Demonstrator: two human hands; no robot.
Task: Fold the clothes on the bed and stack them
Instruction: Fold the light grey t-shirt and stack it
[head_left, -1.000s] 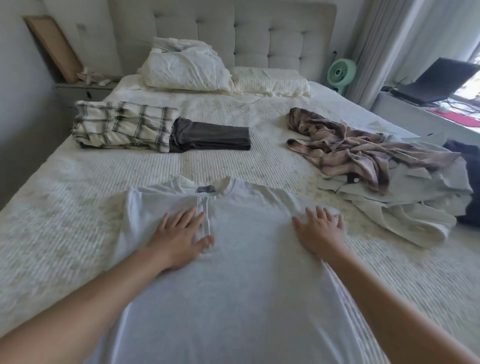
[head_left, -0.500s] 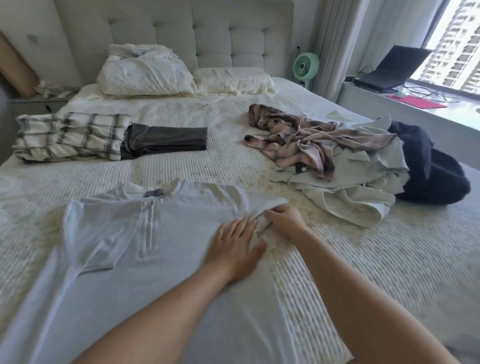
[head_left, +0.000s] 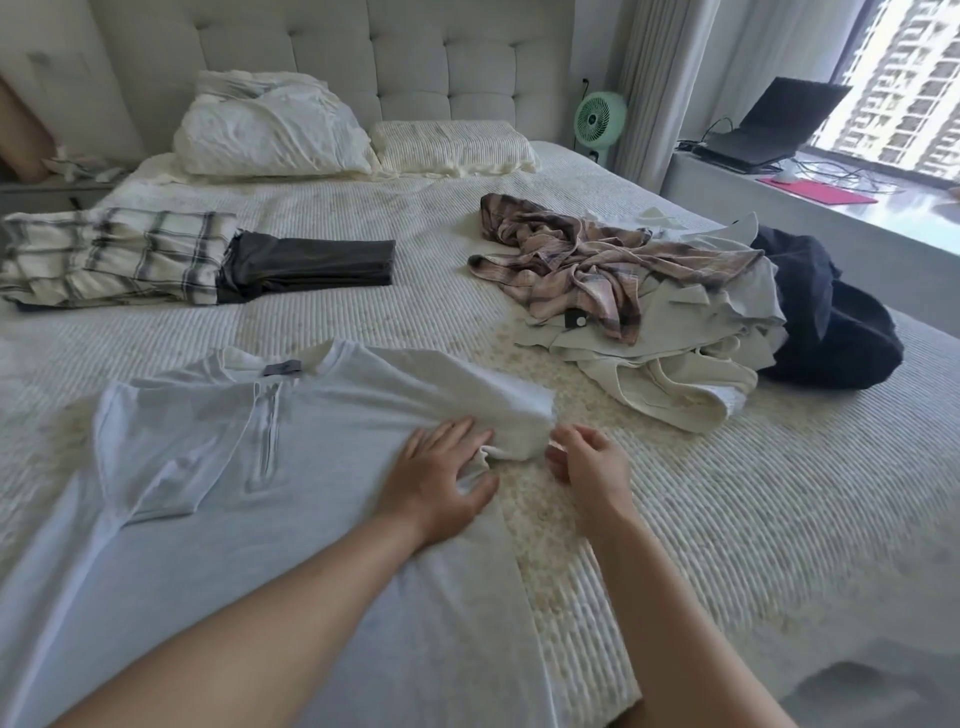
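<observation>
Your left hand (head_left: 441, 486) lay flat with straight fingers on the white shirt (head_left: 218, 499) spread low on the bed (head_left: 727, 519), your right hand (head_left: 589, 465) hung loosely curled by its sleeve, and more clothes (head_left: 639, 317) sat piled at middle right.

We see two pillows (head_left: 280, 132) propped against the tufted headboard (head_left: 415, 57). A green fan (head_left: 600, 117) stands beside the curtain (head_left: 660, 78). On the window ledge (head_left: 831, 208) sit a laptop (head_left: 769, 130) and a red folder (head_left: 821, 191).
</observation>
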